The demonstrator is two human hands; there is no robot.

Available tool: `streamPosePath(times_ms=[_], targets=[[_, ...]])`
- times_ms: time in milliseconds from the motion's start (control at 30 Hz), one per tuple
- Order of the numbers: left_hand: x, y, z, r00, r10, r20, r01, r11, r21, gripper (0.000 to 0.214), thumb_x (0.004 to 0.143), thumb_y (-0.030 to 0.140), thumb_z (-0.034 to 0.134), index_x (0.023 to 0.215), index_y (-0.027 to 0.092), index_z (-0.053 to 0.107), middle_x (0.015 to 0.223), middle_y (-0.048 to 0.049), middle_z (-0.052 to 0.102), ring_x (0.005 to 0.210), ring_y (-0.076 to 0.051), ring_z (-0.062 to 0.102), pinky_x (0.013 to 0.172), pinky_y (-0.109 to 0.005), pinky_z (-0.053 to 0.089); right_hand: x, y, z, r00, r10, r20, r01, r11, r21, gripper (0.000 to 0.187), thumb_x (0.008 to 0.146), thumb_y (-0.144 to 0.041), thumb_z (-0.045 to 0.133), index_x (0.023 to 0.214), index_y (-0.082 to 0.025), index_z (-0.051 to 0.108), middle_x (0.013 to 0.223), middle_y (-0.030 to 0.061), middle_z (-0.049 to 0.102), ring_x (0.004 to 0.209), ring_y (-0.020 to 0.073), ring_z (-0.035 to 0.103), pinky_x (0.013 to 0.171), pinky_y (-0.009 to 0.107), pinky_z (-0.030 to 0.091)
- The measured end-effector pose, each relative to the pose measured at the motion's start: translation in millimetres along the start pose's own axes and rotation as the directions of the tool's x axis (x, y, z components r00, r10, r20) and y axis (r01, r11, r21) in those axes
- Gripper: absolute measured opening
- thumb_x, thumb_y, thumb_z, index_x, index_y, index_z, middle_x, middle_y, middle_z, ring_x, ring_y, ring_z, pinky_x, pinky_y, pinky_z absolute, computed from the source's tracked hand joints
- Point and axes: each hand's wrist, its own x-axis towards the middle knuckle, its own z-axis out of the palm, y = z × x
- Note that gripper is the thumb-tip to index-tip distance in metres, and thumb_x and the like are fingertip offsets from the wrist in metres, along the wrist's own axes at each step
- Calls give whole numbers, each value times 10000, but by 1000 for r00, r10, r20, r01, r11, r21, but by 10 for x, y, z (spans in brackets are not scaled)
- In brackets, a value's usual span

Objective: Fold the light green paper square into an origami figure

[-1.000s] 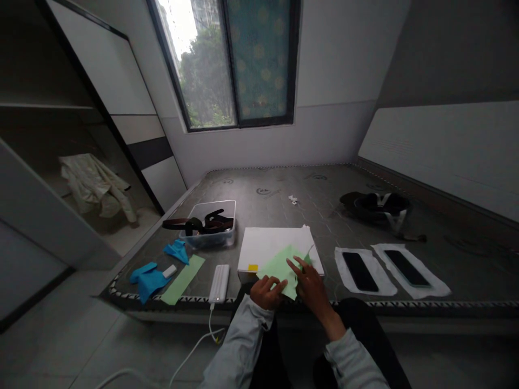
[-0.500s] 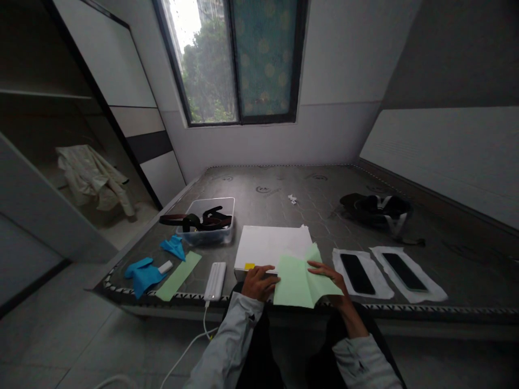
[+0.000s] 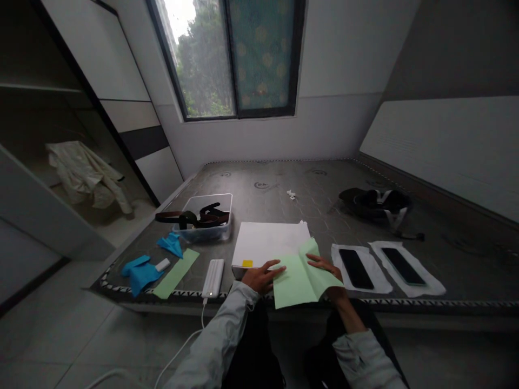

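A light green paper sheet (image 3: pixel 299 278) with a crease down its middle lies partly on a white flat box (image 3: pixel 270 246) and hangs over the near edge of the bare mattress (image 3: pixel 308 202). My left hand (image 3: pixel 259 276) holds the sheet's left edge, fingers curled on it. My right hand (image 3: pixel 330 273) grips the right side, mostly hidden under the paper, with fingertips showing over the top edge.
To the left lie a white power bank (image 3: pixel 213 277) with a cable, a green paper strip (image 3: pixel 177 273), blue folded papers (image 3: pixel 140 272) and a clear tub holding belts (image 3: pixel 205 218). Right of the sheet two black phones (image 3: pixel 355 261) rest on white cloths. A black bag (image 3: pixel 375 201) sits farther back.
The green sheet was unfolded from a small folded shape into a wide creased sheet. My right hand moved from on top of it to its right edge; the left shifted to the left edge.
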Motion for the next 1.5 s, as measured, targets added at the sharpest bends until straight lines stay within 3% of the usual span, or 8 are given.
streamPosePath(times_ms=[200,367,600,767,1033,1133,1267,1500], targets=[[-105,-191,15,972,-226,-69,215,967,-136,283,829,194,565,1062,301,685,1247,-35,599,778,-133,669,704,-230,560,7,-2,-76,979,-71,193,121,958,-260,440,725,-602,582,964,-263,726,1173,99,631,1090,303,547,912,457,430],[-186,-316,-15,901,-428,-65,421,902,-96,294,819,211,596,1057,362,677,1293,29,562,861,-143,665,707,-236,552,41,89,-235,950,-72,305,272,671,-690,216,750,-368,656,955,-362,721,1178,47,598,1023,273,523,865,410,407],[-115,-463,85,922,-359,-141,324,919,-224,365,736,179,642,1096,244,646,1278,-62,538,1024,-180,603,820,-298,558,72,132,-86,927,-1,376,331,478,-814,413,752,-53,606,956,-400,701,1143,5,611,1009,211,530,817,340,385],[-112,-500,101,947,-173,-272,138,980,-145,301,735,207,641,1031,256,667,1301,-69,512,1242,-262,442,978,-450,460,85,64,-78,943,-11,331,300,455,-838,445,715,-11,575,999,-331,696,1097,35,623,1004,217,534,815,336,370],[-102,-516,58,990,-140,14,140,966,-216,300,738,197,584,1007,284,686,1046,-3,699,1068,-209,588,916,-350,444,102,254,-151,927,51,371,260,625,-736,278,814,-149,511,942,-297,709,1011,31,647,937,186,571,818,337,357],[-35,-496,64,929,-362,69,367,893,-261,241,829,255,486,945,231,696,910,-19,719,840,-160,645,757,-262,468,135,291,-92,967,66,244,145,645,-750,294,885,-362,471,762,-221,698,905,43,658,869,188,588,793,323,361],[147,-411,6,750,-650,126,658,713,-240,302,878,413,444,963,232,670,789,-5,706,718,-140,625,621,-213,404,218,230,64,989,138,44,-38,541,-840,488,911,-473,378,588,-191,611,727,45,657,739,187,603,716,309,346],[400,-233,-84,556,-828,76,831,557,-8,392,881,556,344,876,278,620,777,-18,690,735,-178,618,531,-247,277,348,126,234,975,210,-69,-139,345,-928,456,934,-435,344,734,-194,676,774,86,716,786,212,640,739,330,320]])
